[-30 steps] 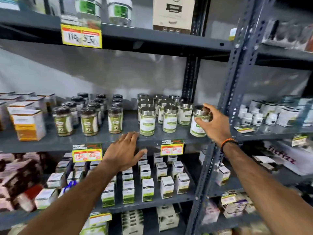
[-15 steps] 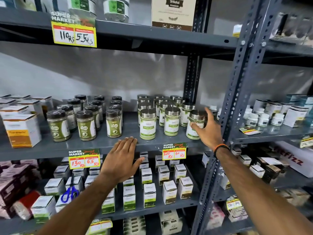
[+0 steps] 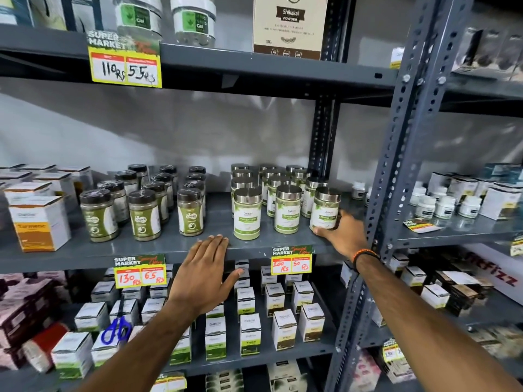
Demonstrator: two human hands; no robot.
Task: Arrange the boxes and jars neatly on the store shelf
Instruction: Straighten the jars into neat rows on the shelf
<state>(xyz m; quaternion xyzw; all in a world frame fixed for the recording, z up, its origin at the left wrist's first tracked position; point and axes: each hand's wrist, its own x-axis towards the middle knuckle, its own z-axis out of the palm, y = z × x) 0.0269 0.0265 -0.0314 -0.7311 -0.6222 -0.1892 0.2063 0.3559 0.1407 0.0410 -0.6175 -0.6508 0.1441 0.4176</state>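
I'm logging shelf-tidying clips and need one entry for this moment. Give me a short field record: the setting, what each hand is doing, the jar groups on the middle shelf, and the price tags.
setting: grey metal store shelf
left hand: flat, fingertips on the shelf's front edge, holding nothing
right hand: around the base of the rightmost steel-lidded jar
jar groups: dark-lidded jars left, steel-lidded jars right
boxes: Turmeric box far left
price tags: 130/65 tag; 100/50 tag

A shop: steel shelves (image 3: 254, 67) of jars (image 3: 246, 213) with price tags (image 3: 125, 63).
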